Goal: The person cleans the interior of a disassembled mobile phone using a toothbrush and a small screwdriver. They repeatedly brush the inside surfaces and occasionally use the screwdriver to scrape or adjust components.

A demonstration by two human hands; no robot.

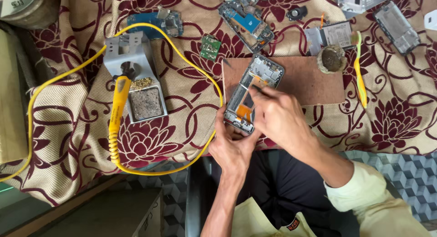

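phone frame [253,89] between both hands

Left of my left hand [233,148] the yellow cable [207,73] loops across; beyond my right hand [277,118] bare board [314,80] lies open; small pot [332,58] blocks its far corner.

floral maroon-beige cloth [68,128] over table; grey geometric floor tiles [409,173].

One soldering iron [119,103], one wooden board [314,82], two hands, several opened phones.
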